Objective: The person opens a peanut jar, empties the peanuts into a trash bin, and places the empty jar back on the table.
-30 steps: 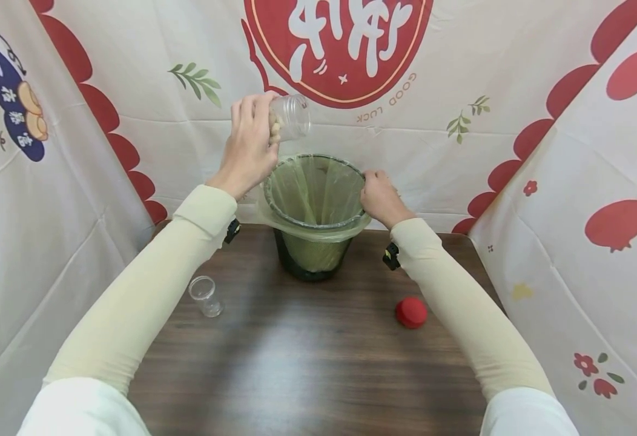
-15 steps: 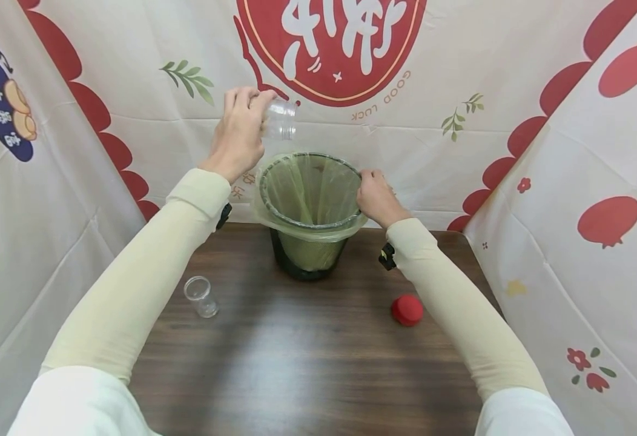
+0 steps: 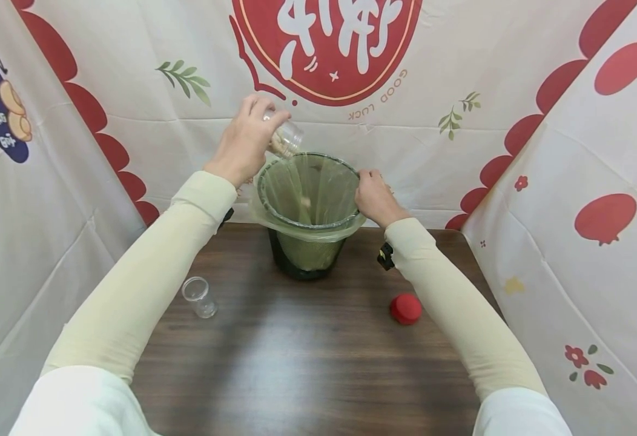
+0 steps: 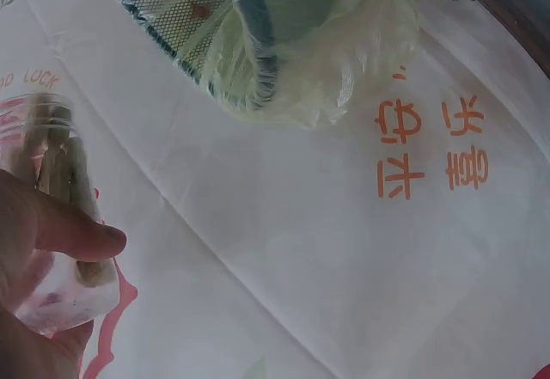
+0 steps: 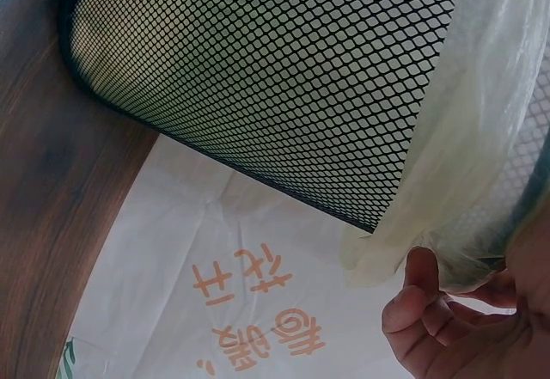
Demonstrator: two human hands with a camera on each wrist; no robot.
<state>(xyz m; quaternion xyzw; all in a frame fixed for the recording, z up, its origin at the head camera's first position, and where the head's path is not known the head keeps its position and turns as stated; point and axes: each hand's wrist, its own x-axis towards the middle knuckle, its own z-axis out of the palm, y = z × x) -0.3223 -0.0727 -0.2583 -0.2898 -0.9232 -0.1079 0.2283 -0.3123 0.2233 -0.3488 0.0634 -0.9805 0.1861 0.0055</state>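
Observation:
In the head view my left hand (image 3: 242, 142) grips a clear plastic jar (image 3: 292, 134) above the left rim of a mesh trash bin (image 3: 307, 257). The jar tilts mouth-down toward the bin, with pale beige pieces gathered near its mouth. A blurred beige piece (image 3: 305, 202) shows inside the bin. The left wrist view has my thumb (image 4: 82, 231) across the jar, the pieces blurred behind its wall. My right hand (image 3: 377, 198) holds the bin's right rim, its fingers curled over the edge and the yellowish bin liner (image 5: 455, 130).
On the brown wooden table (image 3: 297, 363), an uncapped clear jar (image 3: 200, 298) stands at the left. A red lid (image 3: 406, 309) lies at the right near my forearm. Printed white cloth (image 3: 149, 145) hangs behind the bin and along both sides.
My left hand has tipped the jar further downward and brought it lower toward the bin. The beige pieces have slid toward its mouth. My right hand stays on the rim.

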